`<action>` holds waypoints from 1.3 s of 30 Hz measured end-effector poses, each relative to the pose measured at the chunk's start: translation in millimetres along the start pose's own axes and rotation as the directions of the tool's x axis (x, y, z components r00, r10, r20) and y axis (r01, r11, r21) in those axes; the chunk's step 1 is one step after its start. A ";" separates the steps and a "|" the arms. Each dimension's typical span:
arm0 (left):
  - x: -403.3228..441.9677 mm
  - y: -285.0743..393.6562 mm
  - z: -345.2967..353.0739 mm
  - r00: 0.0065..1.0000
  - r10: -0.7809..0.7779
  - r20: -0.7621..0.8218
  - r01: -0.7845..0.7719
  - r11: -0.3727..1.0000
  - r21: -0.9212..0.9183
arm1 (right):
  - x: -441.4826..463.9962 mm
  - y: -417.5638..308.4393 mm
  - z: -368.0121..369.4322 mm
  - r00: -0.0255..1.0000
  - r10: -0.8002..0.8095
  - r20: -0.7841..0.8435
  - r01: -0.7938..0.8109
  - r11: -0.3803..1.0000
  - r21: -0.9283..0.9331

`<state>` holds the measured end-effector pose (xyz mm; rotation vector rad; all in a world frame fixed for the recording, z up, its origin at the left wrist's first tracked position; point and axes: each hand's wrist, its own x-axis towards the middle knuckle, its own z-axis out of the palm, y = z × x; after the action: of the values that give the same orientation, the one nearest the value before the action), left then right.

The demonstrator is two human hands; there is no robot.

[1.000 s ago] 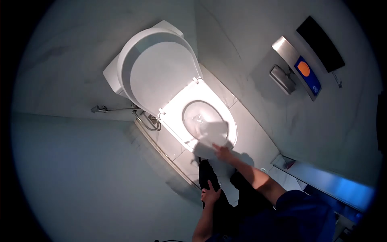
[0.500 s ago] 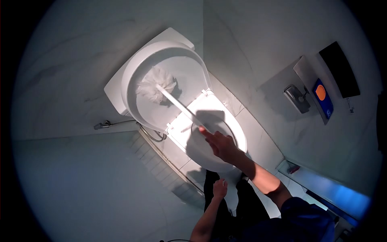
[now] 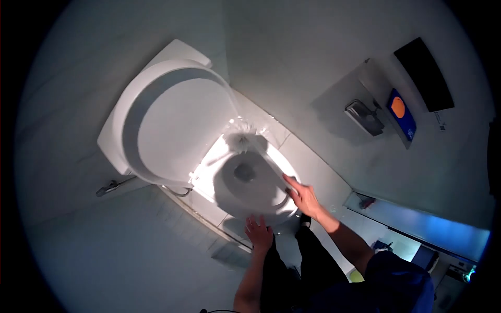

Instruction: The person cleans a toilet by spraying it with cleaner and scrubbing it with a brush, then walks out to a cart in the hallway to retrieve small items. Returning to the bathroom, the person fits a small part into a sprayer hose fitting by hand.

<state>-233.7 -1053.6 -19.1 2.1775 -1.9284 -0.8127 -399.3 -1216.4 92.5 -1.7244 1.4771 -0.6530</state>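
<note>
My right hand (image 3: pixel 303 199) is closed around the handle of a white toilet brush (image 3: pixel 241 139), its index finger lying along the shaft. The fluffy brush head is at the back of the toilet (image 3: pixel 291 167), near the hinge side, with small bright droplets around it. Leaning back against the cistern, the raised lid (image 3: pixel 180 125) shows its inner face. My left hand (image 3: pixel 259 235) has its fingers spread just beyond the front edge of the toilet and holds nothing. Whether its fingertips touch the rim I cannot tell.
A bidet sprayer (image 3: pixel 108 188) with a hose is at the left wall. On the right wall are a metal paper holder (image 3: pixel 364 117), a blue packet with an orange circle (image 3: pixel 402 115) on a shelf, and a black panel (image 3: pixel 424 74). My legs stand before the toilet.
The brush head has moved from the lid's inner face down to the back of the seat area. My left hand has risen and spread its fingers near the toilet front. The view has shifted.
</note>
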 end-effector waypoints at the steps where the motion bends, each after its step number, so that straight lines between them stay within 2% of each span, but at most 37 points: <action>1: 17.6 1.5 -1.0 0.996 0.088 0.034 -0.090 0.995 0.043 | -14.9 -9.7 -12.7 0.987 0.155 0.049 -0.155 0.988 -0.003; 2: 32.2 2.1 -0.7 0.982 0.173 0.071 -0.179 0.980 0.084 | -29.2 -17.4 -23.1 0.947 0.308 0.096 -0.308 0.951 -0.011; 3: 44.5 4.7 -0.6 0.961 0.255 0.107 -0.268 0.956 0.123 | -41.6 -18.9 -30.2 0.943 0.325 0.066 -0.325 0.946 0.000; 5: 65.3 11.2 7.9 0.911 0.150 0.383 -0.238 0.952 0.193 | -57.1 -13.6 -40.9 0.951 0.311 -0.009 -0.310 0.950 0.042; 6: 70.5 14.1 9.7 0.856 0.081 0.510 -0.231 0.943 0.238 | -63.4 -5.1 -47.6 0.936 0.350 -0.038 -0.348 0.936 0.056; 7: 70.6 15.2 6.9 0.891 0.123 0.436 -0.246 0.940 0.237 | -68.5 0.6 -54.0 0.917 0.392 -0.069 -0.386 0.919 0.082; 8: 68.5 14.8 1.5 0.879 0.144 0.454 -0.262 0.942 0.210 | -74.6 3.9 -59.2 0.896 0.433 -0.098 -0.423 0.899 0.113; 9: 66.8 16.1 -5.7 0.870 0.164 0.464 -0.276 0.944 0.183 | -79.3 5.9 -66.8 0.853 0.515 -0.083 -0.478 0.835 0.272; 13: 58.1 29.5 -113.8 0.811 0.352 0.467 -0.374 0.926 -0.050 | -85.5 -1.3 -99.6 0.786 0.614 -0.077 -0.511 0.714 0.479; 16: 66.2 31.2 -214.9 0.826 0.549 0.129 -0.539 0.836 -0.107 | -93.7 -24.7 -109.2 0.774 0.631 -0.056 -0.464 0.625 0.627; 17: 67.9 47.8 -259.1 0.849 0.524 0.063 -0.520 0.851 -0.070 | -99.5 -27.8 -100.7 0.782 0.620 -0.066 -0.429 0.612 0.664; 18: 72.3 59.1 -291.2 0.865 0.502 -0.012 -0.502 0.864 -0.035 | -111.9 -19.2 -83.4 0.759 0.648 -0.064 -0.463 0.606 0.647; 19: 75.9 46.1 -300.2 0.829 0.553 -0.080 -0.549 0.833 0.072 | -119.5 3.2 -52.6 0.866 0.421 -0.268 -0.307 0.872 0.380; 20: 77.8 30.0 -310.2 0.783 0.607 -0.137 -0.584 0.793 0.175 | -129.1 28.4 -29.0 0.932 0.283 -0.226 -0.238 0.949 0.207; 21: 80.8 28.2 -325.2 0.774 0.588 -0.234 -0.548 0.808 0.219 | -135.2 49.5 -7.4 0.974 0.137 -0.178 -0.132 0.990 0.040; 22: 84.7 27.5 -340.9 0.753 0.574 -0.322 -0.517 0.818 0.252 | -136.9 54.5 5.3 0.989 0.148 0.024 -0.149 0.988 0.043; 24: 99.9 3.9 -364.0 0.710 0.484 -0.511 -0.484 0.863 0.145 | -134.6 53.0 52.9 0.942 0.327 0.072 -0.314 0.937 -0.150; 25: 105.0 3.7 -373.7 0.727 0.374 -0.576 -0.415 0.907 0.066 | -132.8 32.6 50.2 0.900 0.404 0.164 -0.379 0.911 -0.162; 26: 114.9 4.7 -381.6 0.732 0.252 -0.633 -0.341 0.940 -0.020 | -129.5 19.0 44.7 0.883 0.434 0.178 -0.419 0.900 -0.118; 27: 127.8 -3.9 -386.8 0.680 0.305 -0.666 -0.352 0.934 0.068 | -125.9 4.2 38.2 0.865 0.464 0.191 -0.459 0.885 -0.075; 28: 142.4 -18.3 -394.0 0.623 0.362 -0.694 -0.355 0.921 0.162 | -127.7 -5.2 41.0 0.878 0.461 0.128 -0.468 0.883 0.032; 30: 166.8 -43.6 -397.7 0.595 0.271 -0.757 -0.268 0.954 0.130 | -120.0 8.0 45.6 0.863 0.475 0.171 -0.465 0.880 -0.099; 32: 188.1 -66.5 -400.9 0.566 0.250 -0.785 -0.247 0.961 0.127 | -104.2 27.2 49.6 0.799 0.522 0.298 -0.438 0.845 -0.306; 33: 191.8 -60.7 -404.8 0.536 0.289 -0.794 -0.221 0.955 0.198 | -109.1 45.5 58.8 0.806 0.496 0.322 -0.417 0.863 -0.285; 36: 210.9 -70.4 -409.4 0.501 0.359 -0.788 -0.073 0.924 0.375 | -137.7 40.3 28.2 0.830 0.501 0.245 -0.440 0.858 -0.264; 37: 214.6 -71.8 -409.9 0.491 0.373 -0.788 0.006 0.902 0.431 | -150.6 39.5 9.6 0.821 0.497 0.282 -0.467 0.868 -0.170; 38: 219.4 -74.8 -408.1 0.474 0.389 -0.790 0.083 0.873 0.480 | -168.8 38.5 -3.1 0.845 0.490 0.213 -0.480 0.872 -0.101; 39: 212.3 -66.0 -392.2 0.449 0.485 -0.751 0.169 0.778 0.604 | -188.8 36.2 -17.6 0.871 0.463 0.163 -0.463 0.885 -0.043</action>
<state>15.8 -1343.4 219.6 1.8768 -1.7830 1.0408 -472.2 -1037.7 91.2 -1.3115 1.6846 -0.2412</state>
